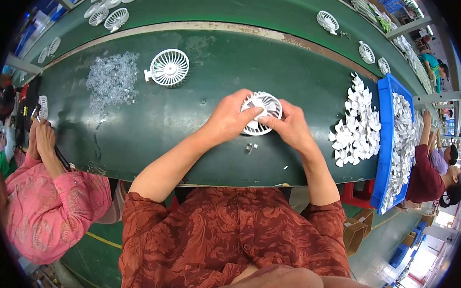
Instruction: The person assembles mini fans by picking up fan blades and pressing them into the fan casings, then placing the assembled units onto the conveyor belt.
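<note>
Both hands, left hand (230,118) and right hand (289,125), clasp the round white plastic fan grille (261,112) steady over the dark green tabletop (190,116), spare white fan blades (357,124) heaped within reach.

Two hands (230,118) hold one white fan grille (261,112); one grille (168,67) lies apart; one blue tray (383,150).

A second white fan grille (168,67) lies on the green table (203,55), just right of a scatter of small clear plastic parts (112,80). To the right, white fan blades (359,125) pile beside a blue tray (384,135) full of more. A person in a pink sleeve (53,208) works at left.
</note>
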